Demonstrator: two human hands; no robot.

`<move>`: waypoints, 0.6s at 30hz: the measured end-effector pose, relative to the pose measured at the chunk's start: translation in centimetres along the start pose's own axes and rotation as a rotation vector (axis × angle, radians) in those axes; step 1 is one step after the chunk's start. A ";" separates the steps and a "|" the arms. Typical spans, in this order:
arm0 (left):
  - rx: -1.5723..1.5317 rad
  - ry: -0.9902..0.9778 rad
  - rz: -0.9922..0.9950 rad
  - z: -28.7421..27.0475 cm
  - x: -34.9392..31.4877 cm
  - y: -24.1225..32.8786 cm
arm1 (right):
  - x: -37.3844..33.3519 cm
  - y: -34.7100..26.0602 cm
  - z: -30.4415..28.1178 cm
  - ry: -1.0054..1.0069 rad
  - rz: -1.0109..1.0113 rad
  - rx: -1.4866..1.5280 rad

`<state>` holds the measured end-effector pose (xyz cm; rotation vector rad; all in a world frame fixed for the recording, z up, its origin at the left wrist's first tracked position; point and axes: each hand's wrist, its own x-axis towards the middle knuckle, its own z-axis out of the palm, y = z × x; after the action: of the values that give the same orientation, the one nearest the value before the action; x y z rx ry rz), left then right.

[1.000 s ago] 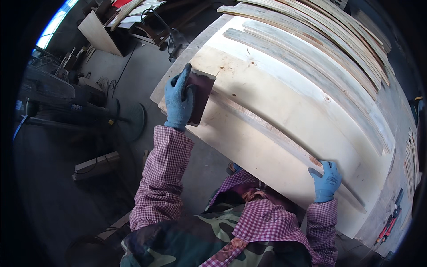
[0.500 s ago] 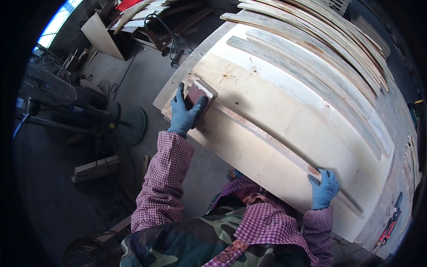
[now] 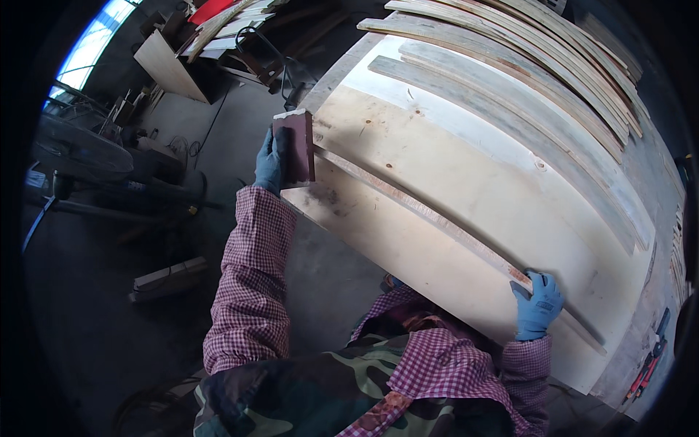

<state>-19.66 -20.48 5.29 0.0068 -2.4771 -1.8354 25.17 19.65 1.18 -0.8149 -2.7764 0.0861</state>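
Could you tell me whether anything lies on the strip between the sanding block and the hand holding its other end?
Nothing visible does. The left hand holds the block at the strip's upper end, the right hand presses the lower end, and the length between them on the board is bare.

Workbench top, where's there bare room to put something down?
The pale board is bare between the thin strip the hands hold and the stacked slats. A narrower bare band runs below the strip. The far edge is crowded with slats.
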 end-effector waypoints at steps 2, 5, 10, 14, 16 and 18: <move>0.036 -0.003 -0.070 -0.3 1.0 -1.1 | 0.3 -0.7 -0.3 0.003 -0.004 -0.024; -0.002 -0.050 -0.113 -0.8 1.8 -2.1 | 0.2 -0.7 -0.4 -0.004 -0.003 -0.048; 0.269 -0.109 0.054 -0.3 0.7 0.8 | 0.2 -0.7 -0.4 -0.008 -0.007 -0.039; 0.637 -0.255 0.342 3.5 -7.3 4.9 | 0.3 -0.8 -0.5 -0.025 -0.010 -0.016; 0.545 -0.466 0.389 7.0 -13.2 5.5 | 0.2 -0.6 -0.6 -0.030 -0.003 -0.016; 0.513 -0.571 0.295 9.7 -18.1 5.8 | 0.2 -0.2 -0.7 -0.049 0.006 -0.014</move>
<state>-1.91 -8.85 7.23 -0.9176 -3.0229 -1.1565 25.00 19.57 1.91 -0.8353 -2.8235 0.0887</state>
